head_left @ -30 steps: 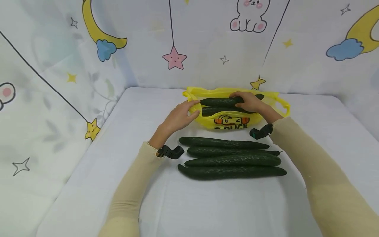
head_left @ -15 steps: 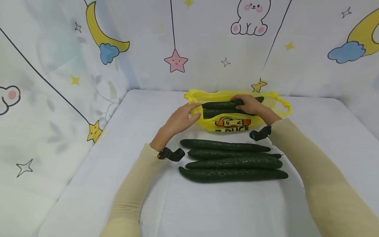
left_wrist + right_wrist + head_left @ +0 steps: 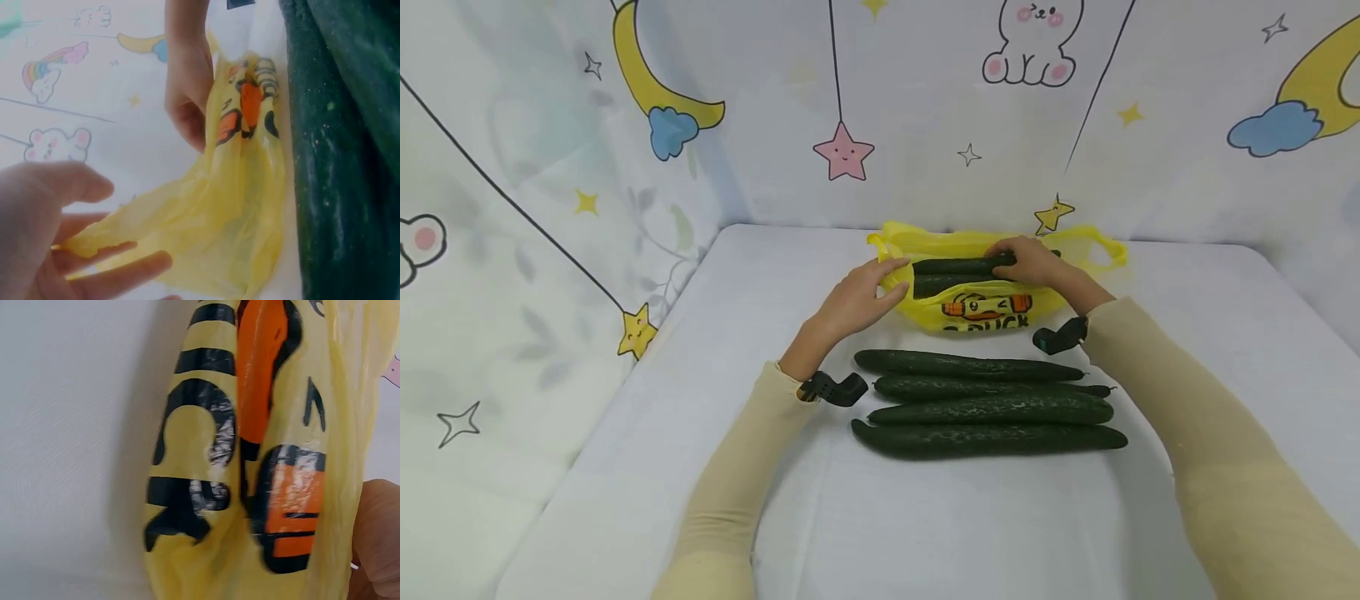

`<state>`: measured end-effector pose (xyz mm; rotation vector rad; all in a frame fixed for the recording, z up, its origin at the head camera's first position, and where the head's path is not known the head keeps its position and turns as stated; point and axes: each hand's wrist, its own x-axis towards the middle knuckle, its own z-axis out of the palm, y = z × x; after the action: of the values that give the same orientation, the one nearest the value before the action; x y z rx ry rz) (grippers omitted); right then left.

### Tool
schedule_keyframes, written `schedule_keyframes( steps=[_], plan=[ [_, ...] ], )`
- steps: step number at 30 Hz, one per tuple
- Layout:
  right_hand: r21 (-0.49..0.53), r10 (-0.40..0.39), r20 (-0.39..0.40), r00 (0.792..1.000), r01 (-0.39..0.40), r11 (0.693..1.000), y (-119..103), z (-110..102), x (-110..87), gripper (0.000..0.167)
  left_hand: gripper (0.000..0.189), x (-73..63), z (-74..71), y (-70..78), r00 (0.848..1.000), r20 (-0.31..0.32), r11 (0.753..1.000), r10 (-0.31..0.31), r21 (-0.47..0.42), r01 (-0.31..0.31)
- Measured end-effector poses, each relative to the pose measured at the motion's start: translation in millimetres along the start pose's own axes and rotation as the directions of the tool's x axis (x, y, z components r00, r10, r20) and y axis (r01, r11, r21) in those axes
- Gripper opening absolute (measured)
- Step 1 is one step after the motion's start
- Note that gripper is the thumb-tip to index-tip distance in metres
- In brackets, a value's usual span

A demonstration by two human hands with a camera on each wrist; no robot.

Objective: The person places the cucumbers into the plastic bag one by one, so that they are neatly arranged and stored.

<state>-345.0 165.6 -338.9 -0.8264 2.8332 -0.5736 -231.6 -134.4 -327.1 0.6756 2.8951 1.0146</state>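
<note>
A yellow plastic bag [image 3: 925, 313] with a printed duck face lies at the back of the table, its mouth spread. Inside, two dark green cucumbers lie side by side. My right hand [image 3: 1028, 262] grips the rear cucumber [image 3: 958, 267], fingers over its top; the front cucumber [image 3: 932, 286] lies against the bag's near wall. At the bag's left end, my left hand [image 3: 859, 298] touches the rim with fingers spread and thumb apart. In the left wrist view, the bag's yellow film [image 3: 181, 219] runs between those fingers. The right wrist view shows mostly the printed bag wall [image 3: 194, 444].
Nearer me, several cucumbers [image 3: 992, 408] lie in a row across the white table [image 3: 970, 525]. A cloth backdrop [image 3: 760, 92] with printed moons and stars stands behind and to the left. Each wrist wears a black camera [image 3: 835, 389].
The bag's right handle has shifted up and leftward, and now less of the gripped cucumber's right end shows. Both hands stay almost where they were.
</note>
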Motion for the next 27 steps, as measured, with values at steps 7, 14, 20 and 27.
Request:
schedule_keyframes(
  steps=[7, 14, 20, 27],
  plan=[
    [-0.011, 0.005, -0.004, 1.000, -0.005, 1.000, -2, -1, -6.9, 0.031, 0.051, 1.5, 1.7, 1.6, 1.000, 0.006, 1.000, -0.001, 0.000, 0.001],
    [-0.023, -0.024, -0.006, 1.000, 0.024, 0.999, -7, -4, -10.4, 0.029, 0.051, 1.1, 0.3, 2.6, 1.000, 0.011, 1.000, 0.000, 0.012, 0.000],
    [-0.014, -0.027, 0.002, 1.000, 0.028, 1.000, -12, -6, -15.6, 0.029, 0.051, 0.3, 0.4, 3.7, 1.000, 0.013, 1.000, -0.002, 0.020, 0.002],
    [0.046, -0.013, 0.009, 1.000, 0.012, 0.999, -14, -4, -22.1, 0.029, 0.051, 1.8, 2.2, 1.7, 1.000, 0.017, 1.000, -0.002, 0.013, 0.002]
  ],
)
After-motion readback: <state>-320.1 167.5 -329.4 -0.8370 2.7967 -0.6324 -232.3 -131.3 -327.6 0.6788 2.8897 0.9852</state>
